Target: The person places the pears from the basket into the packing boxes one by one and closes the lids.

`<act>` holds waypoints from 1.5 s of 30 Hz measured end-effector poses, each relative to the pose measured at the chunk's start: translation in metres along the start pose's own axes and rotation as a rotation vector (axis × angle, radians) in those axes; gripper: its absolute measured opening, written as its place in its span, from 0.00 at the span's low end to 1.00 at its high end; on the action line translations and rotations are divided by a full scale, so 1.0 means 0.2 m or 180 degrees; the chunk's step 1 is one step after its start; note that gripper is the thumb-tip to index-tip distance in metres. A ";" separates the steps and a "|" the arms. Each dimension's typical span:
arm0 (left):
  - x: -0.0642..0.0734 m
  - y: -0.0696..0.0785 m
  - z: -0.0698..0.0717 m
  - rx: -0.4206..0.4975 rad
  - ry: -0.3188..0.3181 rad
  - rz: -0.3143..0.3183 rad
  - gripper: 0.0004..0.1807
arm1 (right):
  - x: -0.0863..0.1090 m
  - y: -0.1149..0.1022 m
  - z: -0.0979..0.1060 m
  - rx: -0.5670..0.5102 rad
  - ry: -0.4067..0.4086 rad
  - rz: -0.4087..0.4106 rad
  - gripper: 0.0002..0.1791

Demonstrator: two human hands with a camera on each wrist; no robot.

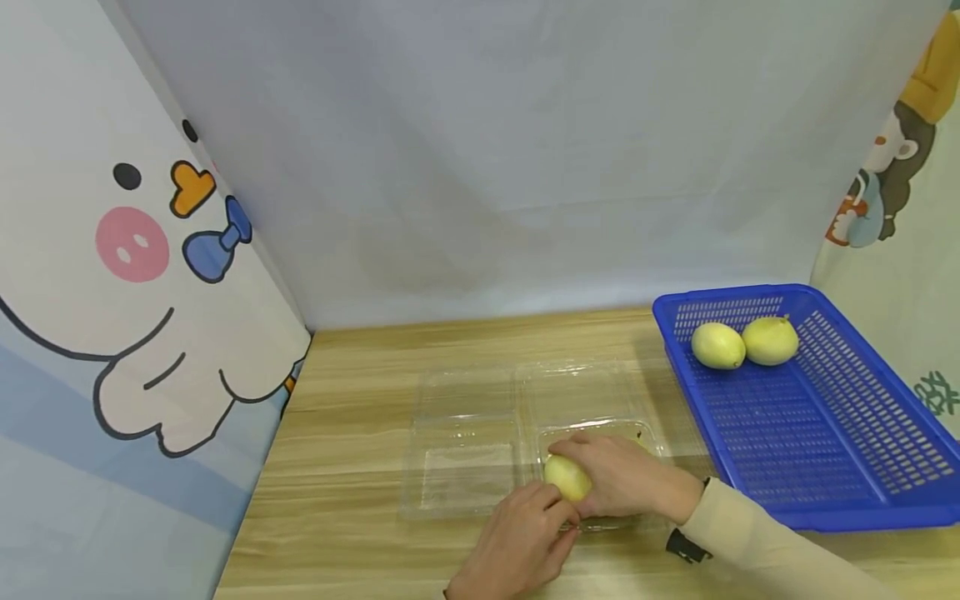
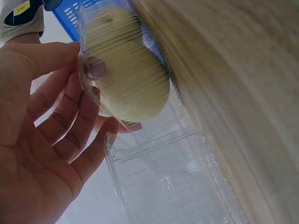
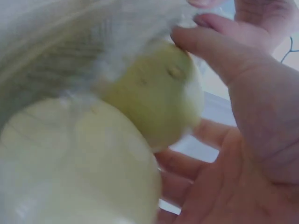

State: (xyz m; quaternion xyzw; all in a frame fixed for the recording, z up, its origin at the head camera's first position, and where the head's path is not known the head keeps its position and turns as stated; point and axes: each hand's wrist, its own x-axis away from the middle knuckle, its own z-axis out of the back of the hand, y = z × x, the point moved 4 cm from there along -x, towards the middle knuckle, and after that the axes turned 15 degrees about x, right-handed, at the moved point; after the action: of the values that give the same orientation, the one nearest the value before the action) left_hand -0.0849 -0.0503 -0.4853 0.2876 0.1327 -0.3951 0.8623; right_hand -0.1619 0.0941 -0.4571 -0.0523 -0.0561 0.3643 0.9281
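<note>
A pale yellow pear [image 1: 567,477] sits at the near end of a clear plastic clamshell box [image 1: 581,402]. My right hand [image 1: 626,477] curls over this pear from the right, fingers and thumb on its sides. A second pear [image 3: 77,163] lies beside it in the right wrist view; in the head view my right hand mostly covers it. At the near left corner, my left hand [image 1: 521,533] pinches the box rim between thumb and fingers. Through the clear wall, the left wrist view shows pears [image 2: 135,84] close to my left thumb.
A second clear clamshell box [image 1: 467,450] lies open on the wooden table [image 1: 322,467] to the left. At the right, a blue plastic basket [image 1: 772,433] holds two yellow pears [image 1: 717,346] in its far left corner. A pale curtain [image 1: 480,167] hangs behind.
</note>
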 end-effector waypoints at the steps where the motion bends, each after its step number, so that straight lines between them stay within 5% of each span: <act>1: 0.00 0.00 0.00 -0.0001 0.0009 0.0001 0.06 | 0.00 0.00 0.01 -0.0028 -0.0034 0.0016 0.45; 12: 0.00 0.00 -0.01 -0.0107 0.0153 -0.0093 0.07 | -0.03 0.05 0.14 -0.0220 -0.0183 0.0020 0.40; 31: 0.01 0.00 0.00 -0.0094 0.0018 -0.0069 0.08 | -0.18 0.27 0.33 -0.0188 -0.0170 -0.0122 0.36; 40: 0.00 0.00 0.00 -0.0058 -0.0003 -0.0050 0.08 | -0.25 0.42 0.30 -0.0285 -0.0429 -0.0474 0.35; 45: 0.01 -0.01 0.01 -0.0054 0.0039 -0.0050 0.09 | -0.30 0.48 0.28 -0.0303 -0.0357 -0.0551 0.34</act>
State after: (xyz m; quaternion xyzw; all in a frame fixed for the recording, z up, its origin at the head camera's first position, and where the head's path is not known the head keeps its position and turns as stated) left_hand -0.0854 -0.0532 -0.4857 0.2817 0.1435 -0.3990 0.8607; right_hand -0.2788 0.1259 -0.4195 -0.0709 -0.1295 0.2821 0.9480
